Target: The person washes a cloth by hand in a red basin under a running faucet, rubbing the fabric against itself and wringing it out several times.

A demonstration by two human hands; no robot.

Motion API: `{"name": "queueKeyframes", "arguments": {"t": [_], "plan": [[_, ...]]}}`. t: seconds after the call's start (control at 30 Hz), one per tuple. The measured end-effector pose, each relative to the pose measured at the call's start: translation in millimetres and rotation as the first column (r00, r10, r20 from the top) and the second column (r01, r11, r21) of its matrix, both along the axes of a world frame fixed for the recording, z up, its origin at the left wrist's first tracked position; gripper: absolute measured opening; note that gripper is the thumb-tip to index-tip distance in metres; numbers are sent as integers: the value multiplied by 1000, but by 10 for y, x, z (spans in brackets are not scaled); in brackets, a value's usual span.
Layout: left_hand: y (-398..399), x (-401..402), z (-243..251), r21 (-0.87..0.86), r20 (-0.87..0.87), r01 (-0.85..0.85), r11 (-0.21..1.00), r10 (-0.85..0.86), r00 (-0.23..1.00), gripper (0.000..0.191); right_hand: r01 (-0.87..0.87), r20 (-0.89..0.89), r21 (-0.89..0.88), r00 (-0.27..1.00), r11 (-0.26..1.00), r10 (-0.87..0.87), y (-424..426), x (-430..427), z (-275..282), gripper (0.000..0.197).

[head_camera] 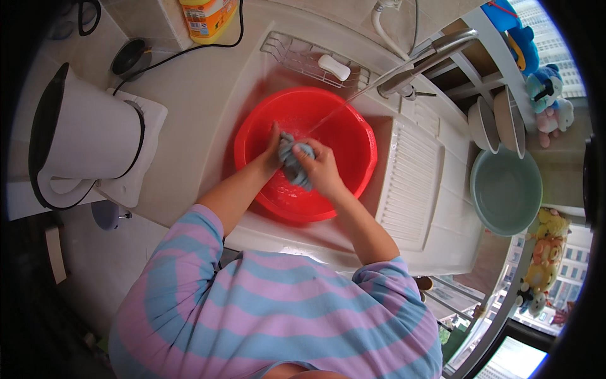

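A wet, crumpled grey-blue cloth is bunched between my hands above a red plastic basin. My right hand grips the cloth from the right, thumb on top. Against its left side rests my left hand, one digit pointing up; the cloth hides its other fingers. The basin sits in a white sink. From the metal faucet a stream of water runs into the basin, just beyond my hands, and water shows on its bottom.
Behind the basin hangs a wire rack with a white soap bar. A ribbed washboard lies to the right, then a grey-green basin and two bowls. At left stand a white electric kettle and, farther back, a yellow bottle.
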State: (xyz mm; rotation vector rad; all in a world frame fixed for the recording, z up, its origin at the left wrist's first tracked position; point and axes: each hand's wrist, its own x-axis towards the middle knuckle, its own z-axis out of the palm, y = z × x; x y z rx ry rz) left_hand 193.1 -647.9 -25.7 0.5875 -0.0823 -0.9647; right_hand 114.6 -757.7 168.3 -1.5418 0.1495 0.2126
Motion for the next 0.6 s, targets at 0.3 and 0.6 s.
{"name": "queueKeyframes", "arguments": {"t": [0.3,0.6], "plan": [[-436,-31,472,-57,-444,43,997,-63,894,49,266,344,-901,920,343,189,-501,338,-1133,15],[-292,6,1042,32,-313,-152,988,154,937,45,204,-227,-528,902,824,-368,-1027,626,-1081,37]]}}
